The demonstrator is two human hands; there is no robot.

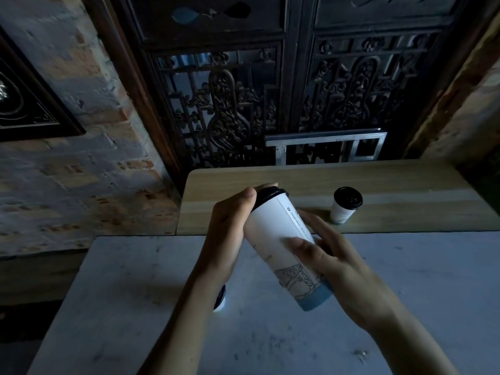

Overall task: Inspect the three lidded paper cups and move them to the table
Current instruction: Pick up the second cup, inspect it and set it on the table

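Note:
A tall white paper cup point(278, 239) with a black lid, a line drawing and a blue base is tilted in the air over the grey table point(135, 307), its lid pointing away from me. My left hand point(230, 228) grips its upper part near the lid. My right hand point(332, 261) holds its lower side. A small white cup point(345, 205) with a black lid stands upright on the wooden shelf point(392, 190) behind. Another lidded cup point(220, 300) stands on the grey table, mostly hidden by my left forearm.
A carved dark wooden screen point(243, 109) and a metal frame point(324, 144) rise behind the shelf. A brick wall point(67, 185) with a dark framed picture point(21, 112) is to the left. The grey table's left edge drops to a dark floor.

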